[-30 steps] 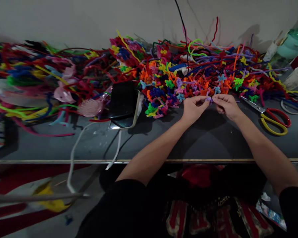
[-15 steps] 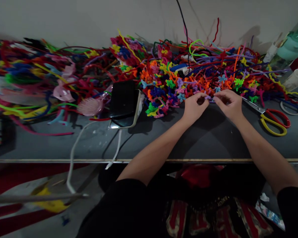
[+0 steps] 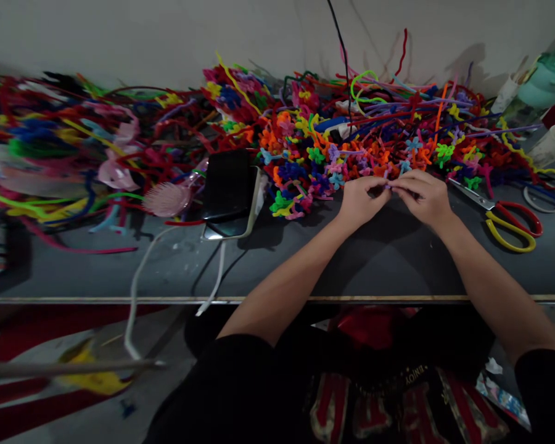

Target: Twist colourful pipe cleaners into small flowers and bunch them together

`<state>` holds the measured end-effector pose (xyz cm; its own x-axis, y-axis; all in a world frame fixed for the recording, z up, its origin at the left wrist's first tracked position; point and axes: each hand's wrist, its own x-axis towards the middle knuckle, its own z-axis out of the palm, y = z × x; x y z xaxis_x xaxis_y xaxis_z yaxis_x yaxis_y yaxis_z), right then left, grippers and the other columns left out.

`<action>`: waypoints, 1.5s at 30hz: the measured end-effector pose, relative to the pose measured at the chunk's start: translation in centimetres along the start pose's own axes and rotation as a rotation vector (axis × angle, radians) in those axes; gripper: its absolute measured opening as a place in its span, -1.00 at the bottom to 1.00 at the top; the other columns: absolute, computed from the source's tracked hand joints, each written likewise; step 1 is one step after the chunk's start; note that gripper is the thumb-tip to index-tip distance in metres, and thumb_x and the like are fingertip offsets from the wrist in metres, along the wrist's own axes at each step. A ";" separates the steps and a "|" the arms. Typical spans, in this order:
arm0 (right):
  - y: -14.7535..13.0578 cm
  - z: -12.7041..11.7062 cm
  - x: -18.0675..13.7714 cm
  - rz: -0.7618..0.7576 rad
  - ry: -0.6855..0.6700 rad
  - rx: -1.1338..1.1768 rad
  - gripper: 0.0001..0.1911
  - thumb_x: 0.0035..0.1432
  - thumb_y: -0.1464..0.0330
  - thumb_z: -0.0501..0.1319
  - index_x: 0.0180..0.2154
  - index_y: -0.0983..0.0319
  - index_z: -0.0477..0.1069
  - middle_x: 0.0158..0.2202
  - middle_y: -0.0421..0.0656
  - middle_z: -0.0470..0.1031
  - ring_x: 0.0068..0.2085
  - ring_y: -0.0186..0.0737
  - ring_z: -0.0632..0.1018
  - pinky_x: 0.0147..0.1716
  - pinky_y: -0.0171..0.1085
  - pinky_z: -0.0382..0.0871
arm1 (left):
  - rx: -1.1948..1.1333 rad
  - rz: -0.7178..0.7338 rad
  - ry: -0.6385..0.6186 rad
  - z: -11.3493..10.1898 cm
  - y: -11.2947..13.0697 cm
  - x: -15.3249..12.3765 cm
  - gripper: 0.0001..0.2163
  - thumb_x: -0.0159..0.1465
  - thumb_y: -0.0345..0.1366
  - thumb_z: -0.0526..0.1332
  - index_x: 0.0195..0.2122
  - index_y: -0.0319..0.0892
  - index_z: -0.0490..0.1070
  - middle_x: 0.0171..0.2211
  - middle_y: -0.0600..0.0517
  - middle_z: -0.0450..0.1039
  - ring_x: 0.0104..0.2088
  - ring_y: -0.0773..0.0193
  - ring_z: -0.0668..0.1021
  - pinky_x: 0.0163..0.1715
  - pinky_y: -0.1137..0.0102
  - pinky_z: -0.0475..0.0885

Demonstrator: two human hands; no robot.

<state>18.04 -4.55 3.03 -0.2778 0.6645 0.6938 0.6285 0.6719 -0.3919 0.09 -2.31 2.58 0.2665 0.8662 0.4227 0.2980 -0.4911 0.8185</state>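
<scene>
My left hand [image 3: 363,200] and my right hand [image 3: 423,194] meet over the grey table [image 3: 305,259], fingertips pinched together on a small purple pipe-cleaner piece [image 3: 388,185] that is mostly hidden between them. Just beyond my fingers lies a heap of small pipe-cleaner flowers [image 3: 324,160] in orange, blue, green and pink. Long loose pipe cleaners [image 3: 398,105] pile up behind it against the wall.
Red-and-yellow scissors [image 3: 509,222] lie right of my right hand. A dark phone [image 3: 229,188] on a white charger cable [image 3: 136,290] rests to the left, beside a pink brush [image 3: 166,198]. Paper cups [image 3: 552,145] and a green container [image 3: 543,83] stand at far right. More pipe cleaners [image 3: 65,142] cover the left.
My hands have drawn closer together, the fingertips now touching over the purple piece; they stay in the same spot at the heap's edge.
</scene>
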 end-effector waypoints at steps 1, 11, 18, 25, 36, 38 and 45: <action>0.1 -0.1 0.1 -0.002 -0.031 0.022 -0.82 0.27 0.30 0.21 -0.23 0.12 0.62 -0.24 -0.14 0.64 -0.22 -0.24 0.63 -0.22 -0.26 0.49 | -0.004 0.011 -0.055 -0.3 0.0 0.1 -0.92 0.10 -0.37 0.27 -0.45 -0.17 0.57 -0.51 0.06 0.53 -0.47 0.35 0.49 -0.37 0.46 0.36; 0.2 -0.2 0.4 0.022 -0.150 0.154 -0.84 0.22 0.33 0.26 -0.37 0.15 0.60 -0.35 -0.16 0.62 -0.30 -0.23 0.61 -0.27 -0.24 0.48 | -0.050 -0.050 -0.313 -1.4 -0.1 0.8 -0.89 0.03 -0.36 0.26 -0.58 -0.22 0.54 -0.67 0.14 0.37 -0.59 0.44 0.34 -0.54 0.50 0.19; -0.4 0.1 0.4 0.105 -0.045 0.156 -0.79 0.20 0.20 0.28 -0.37 0.17 0.60 -0.36 -0.14 0.61 -0.34 -0.26 0.58 -0.33 -0.26 0.44 | -0.160 -0.111 -0.270 -1.5 -0.3 0.8 -0.89 0.04 -0.33 0.26 -0.53 -0.20 0.58 -0.62 0.09 0.46 -0.58 0.41 0.40 -0.52 0.47 0.30; -1.1 0.7 0.5 0.220 -0.034 0.142 -0.78 0.18 0.22 0.27 -0.38 0.21 0.57 -0.37 -0.13 0.57 -0.38 -0.27 0.51 -0.34 -0.25 0.39 | 0.029 0.008 -0.145 -1.1 -1.3 0.7 -0.86 0.10 -0.34 0.24 -0.44 -0.23 0.60 -0.53 0.06 0.55 -0.52 0.39 0.48 -0.48 0.49 0.34; -0.6 0.8 1.3 0.956 -0.242 0.762 -0.73 0.00 0.23 0.40 -0.44 0.29 0.44 -0.58 -0.27 0.35 -0.72 -0.50 0.28 -0.77 -0.38 -0.04 | 0.221 0.281 -0.105 -0.4 -2.3 0.3 -0.87 0.13 -0.38 0.22 -0.37 -0.19 0.58 -0.46 0.05 0.58 -0.48 0.37 0.53 -0.40 0.47 0.40; -0.4 0.6 1.4 1.015 -0.281 0.815 -0.72 -0.02 0.24 0.43 -0.44 0.30 0.44 -0.56 -0.26 0.37 -0.73 -0.54 0.25 -0.78 -0.38 -0.10 | 0.227 0.297 -0.116 -0.3 -2.3 0.3 -0.86 0.13 -0.39 0.21 -0.34 -0.20 0.58 -0.44 0.04 0.59 -0.45 0.36 0.55 -0.36 0.47 0.43; 0.0 1.3 1.0 0.627 0.020 0.595 -0.54 0.00 -0.03 0.37 -0.25 0.21 0.51 -0.40 -0.21 0.48 -0.52 -0.46 0.39 -0.59 -0.40 0.24 | 0.211 0.149 -0.007 -0.5 -2.5 0.2 -0.82 0.21 -0.31 0.25 -0.22 -0.16 0.62 -0.29 -0.01 0.66 -0.41 0.32 0.61 -0.33 0.44 0.49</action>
<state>16.79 -3.49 2.92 0.0092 0.9676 0.2522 0.1755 0.2467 -0.9531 -1.05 -0.84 0.83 0.3282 0.7824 0.5294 0.4391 -0.6225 0.6478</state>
